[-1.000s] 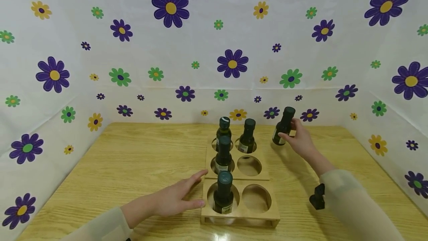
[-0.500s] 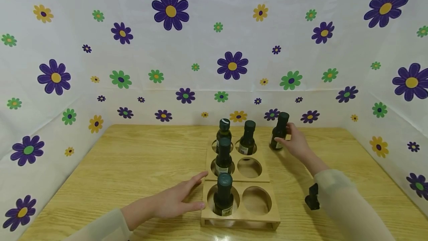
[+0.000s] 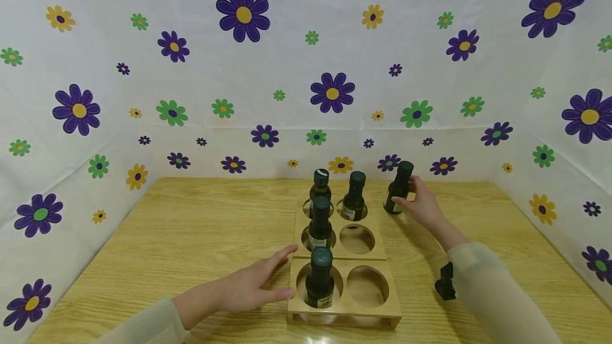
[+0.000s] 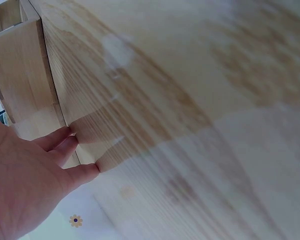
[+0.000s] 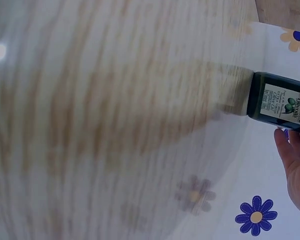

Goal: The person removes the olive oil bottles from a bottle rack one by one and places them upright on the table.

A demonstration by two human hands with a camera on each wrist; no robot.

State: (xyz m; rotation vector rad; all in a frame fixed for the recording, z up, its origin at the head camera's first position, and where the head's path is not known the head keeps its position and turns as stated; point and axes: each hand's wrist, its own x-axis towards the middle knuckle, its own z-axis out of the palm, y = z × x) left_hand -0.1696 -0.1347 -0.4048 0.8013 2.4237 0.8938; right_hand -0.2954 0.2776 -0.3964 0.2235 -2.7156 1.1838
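Note:
My right hand [image 3: 421, 206] grips a dark green olive oil bottle [image 3: 398, 195], thumb on one side and fingers on the other. The bottle leans slightly, cap up, right of the wooden rack's far end. In the right wrist view its olive oil label [image 5: 282, 104] shows, and its base is at or just above the tabletop; I cannot tell which. My left hand [image 3: 246, 285] lies along the left side of the wooden bottle rack [image 3: 344, 315], thumb and fingertips at its edge, fingers extended. In the left wrist view, fingertips [image 4: 65, 132] meet the rack's lower edge.
Several dark bottles stand in the rack, including a front-left bottle [image 3: 319, 280] and a back-right bottle [image 3: 354, 198]. Two right-hand holes, a middle hole [image 3: 357, 240] and a front hole [image 3: 367, 286], show bare wood. A flowered cloth [image 3: 287, 57] walls the table's [image 3: 215, 216] back and sides.
My right hand has brought the bottle left and lower, towards the rack's far right side, and the bottle stands a bit more upright. Over the last half second it barely moves. My left hand stays put.

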